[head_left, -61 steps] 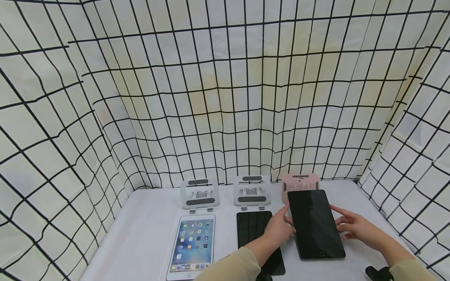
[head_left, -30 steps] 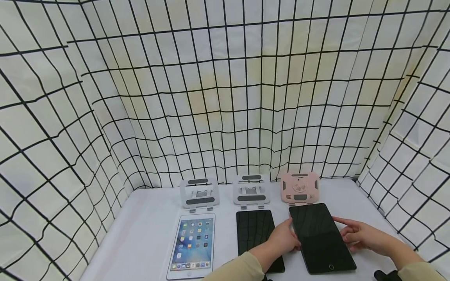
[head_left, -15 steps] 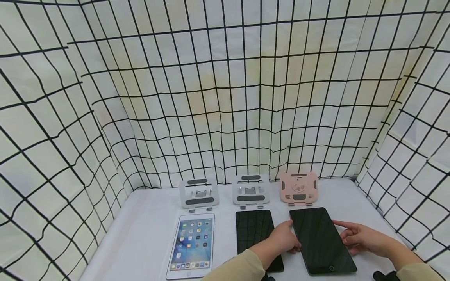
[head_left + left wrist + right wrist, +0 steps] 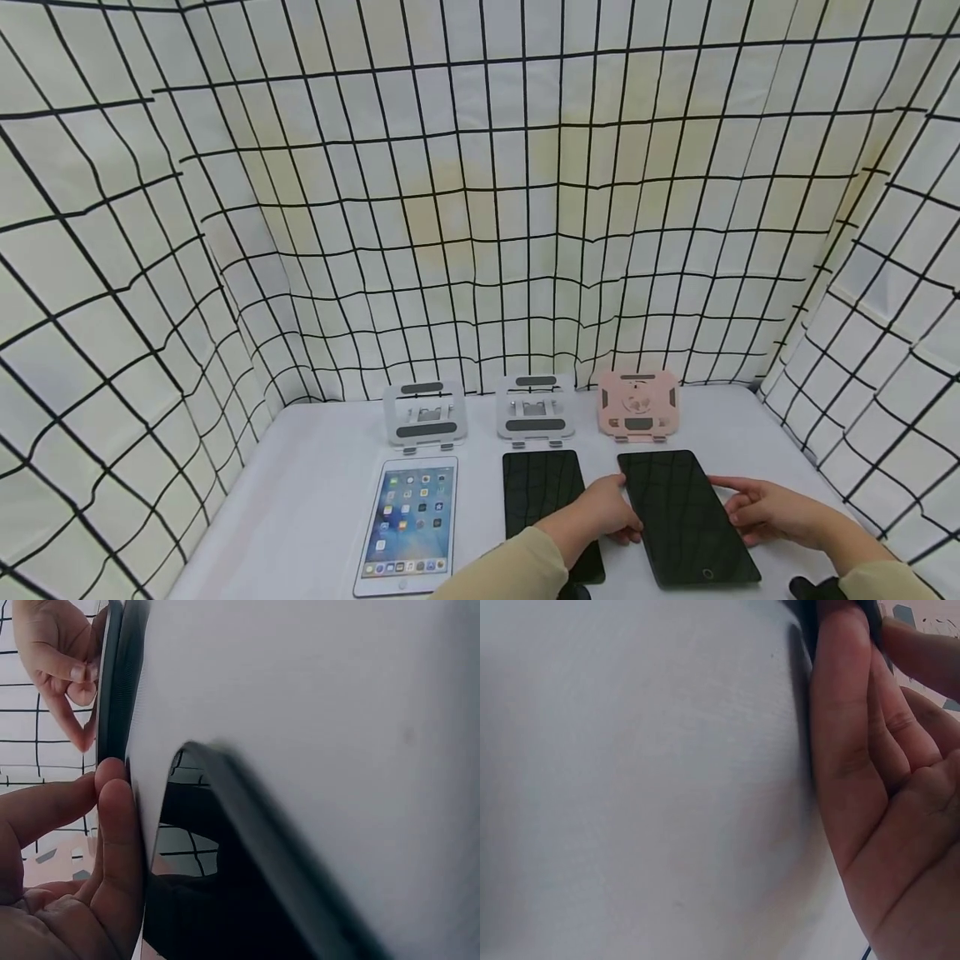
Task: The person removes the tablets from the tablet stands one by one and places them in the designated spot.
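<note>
A black tablet [image 4: 688, 517] lies at the right of the table, slightly turned, at or just above the cloth. My left hand [image 4: 600, 510] pinches its left edge between thumb and finger, which the left wrist view shows close up. On the opposite edge my right hand [image 4: 776, 512] grips it, the thumb over the rim and fingers [image 4: 840, 697] low against the cloth. Under my left wrist a second black tablet [image 4: 542, 492] lies partly covered. Behind the held tablet stands a pink folding stand [image 4: 638, 406].
Two whitish stands with grey pads, a left one [image 4: 426, 431] and a middle one [image 4: 536, 426], line up along the back. A white tablet [image 4: 410, 525] with a lit screen lies at the left. Grid-patterned cloth walls [image 4: 495, 250] enclose the white table [image 4: 277, 500].
Both hands have brought the black tablet down and towards me, away from the pink stand, which shows whole now. In the last half second it has hardly moved.
</note>
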{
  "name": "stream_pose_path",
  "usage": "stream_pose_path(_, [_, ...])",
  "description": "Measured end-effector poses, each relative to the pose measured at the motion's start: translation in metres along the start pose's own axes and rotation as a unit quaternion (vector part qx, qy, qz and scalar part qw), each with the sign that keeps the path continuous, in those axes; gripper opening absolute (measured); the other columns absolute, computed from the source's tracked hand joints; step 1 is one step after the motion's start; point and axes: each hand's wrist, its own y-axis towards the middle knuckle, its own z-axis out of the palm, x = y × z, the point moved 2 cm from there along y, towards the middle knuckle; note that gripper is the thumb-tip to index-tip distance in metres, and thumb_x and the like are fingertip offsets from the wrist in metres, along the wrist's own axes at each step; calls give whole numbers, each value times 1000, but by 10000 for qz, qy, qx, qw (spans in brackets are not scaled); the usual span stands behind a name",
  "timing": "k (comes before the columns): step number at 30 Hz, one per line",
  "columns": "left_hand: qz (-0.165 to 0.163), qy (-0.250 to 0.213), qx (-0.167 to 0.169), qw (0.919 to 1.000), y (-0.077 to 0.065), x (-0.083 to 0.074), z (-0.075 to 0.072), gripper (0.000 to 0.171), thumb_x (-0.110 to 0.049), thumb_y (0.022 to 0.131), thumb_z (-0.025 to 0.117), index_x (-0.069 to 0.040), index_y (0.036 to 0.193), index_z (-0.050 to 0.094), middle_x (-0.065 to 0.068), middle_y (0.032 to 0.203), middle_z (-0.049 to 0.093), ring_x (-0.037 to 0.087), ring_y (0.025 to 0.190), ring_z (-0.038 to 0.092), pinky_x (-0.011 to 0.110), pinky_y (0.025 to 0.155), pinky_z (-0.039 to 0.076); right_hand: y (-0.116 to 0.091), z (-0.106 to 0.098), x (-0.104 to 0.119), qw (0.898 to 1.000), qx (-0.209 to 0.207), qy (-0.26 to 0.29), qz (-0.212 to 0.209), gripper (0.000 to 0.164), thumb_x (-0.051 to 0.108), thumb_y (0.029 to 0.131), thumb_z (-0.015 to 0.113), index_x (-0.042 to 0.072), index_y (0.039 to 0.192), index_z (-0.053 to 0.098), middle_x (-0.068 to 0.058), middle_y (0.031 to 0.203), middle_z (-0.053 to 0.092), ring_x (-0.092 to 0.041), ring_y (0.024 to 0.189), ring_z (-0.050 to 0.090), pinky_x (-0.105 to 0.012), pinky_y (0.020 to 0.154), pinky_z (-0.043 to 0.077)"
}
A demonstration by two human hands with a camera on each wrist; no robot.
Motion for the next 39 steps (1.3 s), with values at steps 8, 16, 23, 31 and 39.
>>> stream_pose_path(8, [124,943,113,9954,1,-4,2,73,7,81,73,2,147,41,6,63,67,16,49,61,31,51,54,-1,0,1,9998,-104,-142,-6,82,3,92,60,-9,153,6,-9,100,64,-17,81,63,-34,71,56])
stream_pose_path(16, [373,2448,-331,9683,1,-7,1,75,-14,79,82,-4,145,48,-1,55,61,11,47,55,23,62,48,2,-1,3,9985,-249,-495,34,81,1,91,58,-11,152,7,-9,96,64,-17,77,61,-35,69,55])
stream_pose_path(23, [226,2187,-242,9752,2,-2,-2,77,-16,81,82,-10,149,45,-2,53,62,10,43,54,23,51,43,1,0,11,9934,-497,-1019,176,81,-1,86,61,-12,151,14,-10,88,65,-18,70,62,-35,65,56])
stream_pose_path(31, [79,1555,-177,9876,-5,-4,-2,76,-12,82,81,-9,149,45,1,53,63,10,43,53,22,46,39,2,-2,14,9890,-818,-1089,577,80,0,85,63,-7,153,20,-12,84,66,-16,65,63,-35,64,57])
stream_pose_path(39, [-17,1293,-237,9913,-6,-2,0,77,-12,82,81,-11,149,45,1,54,63,9,43,52,22,45,38,3,-5,12,9856,-833,-1322,645,78,4,86,66,-5,152,26,-10,77,64,-16,60,62,-30,56,52])
